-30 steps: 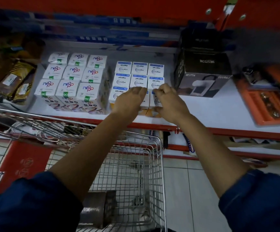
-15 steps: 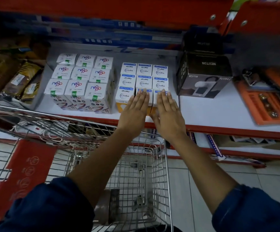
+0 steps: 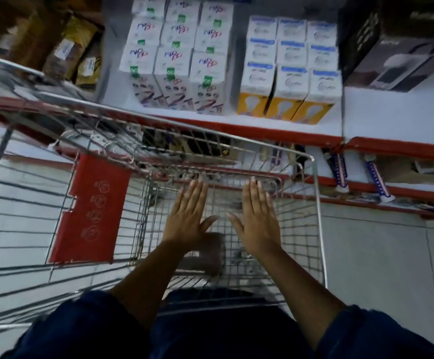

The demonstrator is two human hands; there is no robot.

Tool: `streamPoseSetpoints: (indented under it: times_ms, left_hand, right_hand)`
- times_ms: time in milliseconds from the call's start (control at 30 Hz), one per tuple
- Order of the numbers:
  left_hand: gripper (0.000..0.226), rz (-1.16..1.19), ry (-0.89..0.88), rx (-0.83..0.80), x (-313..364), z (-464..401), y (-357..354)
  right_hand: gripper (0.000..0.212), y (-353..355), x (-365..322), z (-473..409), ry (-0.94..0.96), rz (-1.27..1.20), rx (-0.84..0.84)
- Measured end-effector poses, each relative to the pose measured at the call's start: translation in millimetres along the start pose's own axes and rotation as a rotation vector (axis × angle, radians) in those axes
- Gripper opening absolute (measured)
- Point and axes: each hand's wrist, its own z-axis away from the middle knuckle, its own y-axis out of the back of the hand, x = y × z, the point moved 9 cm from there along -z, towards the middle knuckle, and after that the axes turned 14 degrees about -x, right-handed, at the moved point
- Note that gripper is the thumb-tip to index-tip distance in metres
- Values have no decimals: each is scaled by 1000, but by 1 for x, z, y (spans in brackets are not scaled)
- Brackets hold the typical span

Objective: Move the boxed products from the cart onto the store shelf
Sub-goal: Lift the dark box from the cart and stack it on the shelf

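A wire shopping cart (image 3: pixel 317 203) stands against the white store shelf (image 3: pixel 381 110). My left hand (image 3: pixel 187 213) and my right hand (image 3: pixel 258 216) hover flat and apart over the cart basket, fingers spread, holding nothing. Below my left hand a dark box (image 3: pixel 208 255) lies on the cart floor, partly hidden by my wrist. On the shelf, white-and-yellow bulb boxes (image 3: pixel 291 73) stand in a tight block of several rows. Left of them sits a block of white boxes with green labels (image 3: pixel 177 53).
A large black-and-grey appliance box (image 3: pixel 402 58) stands on the shelf at the right, with bare shelf in front of it. Brown packets (image 3: pixel 73 47) fill the shelf's left end. A red panel (image 3: pixel 91 211) hangs on a second cart at the left. A lower shelf (image 3: pixel 392 177) holds small items.
Both hands left the bulb boxes on the shelf and came back down over the cart basket. The view tilted downward toward the cart.
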Motion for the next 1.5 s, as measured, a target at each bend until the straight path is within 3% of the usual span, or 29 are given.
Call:
streamPoseSetpoints:
  times_ms: [233, 400, 500, 567, 667, 833, 967, 1033, 1167, 1300, 1500]
  left_hand:
    - [118, 241, 123, -283, -71, 34, -83]
    - [121, 428, 222, -470, -89, 41, -117]
    - [127, 743, 306, -548, -93, 44, -137]
    - [117, 1008, 395, -554, -94, 47, -146]
    - [83, 1021, 414, -516, -96, 44, -145]
    - [67, 980, 440, -368, -104, 34, -111]
    - [73, 1030, 565, -286, -119, 28, -79]
    - [76, 1057, 586, -289, -121, 25, -63]
    - [73, 1036, 485, -245, -104, 15, -11]
    - [46, 1115, 297, -106, -68, 17, 54]
    - [50, 1096, 32, 115, 8, 42, 146]
  right_hand:
    - [98, -118, -30, 2, -128, -260, -447]
    - [118, -151, -24, 4, -433, -881, -556]
    - [107, -160, -27, 10, -547, -974, -654]
    - [89, -166, -24, 11, -601, -966, -678]
    - [71, -171, -24, 10, -608, -1068, -646]
    - [42, -137, -38, 4, -409, -1130, -573]
    - [81, -89, -50, 6, -148, -1081, -548]
    - [89, -64, -47, 9, -63, -971, -485]
    - [75, -5, -36, 20, 22, -753, -281]
    - [50, 50, -15, 36, 52, -808, -78]
    - [30, 140, 36, 63, -32, -797, 251]
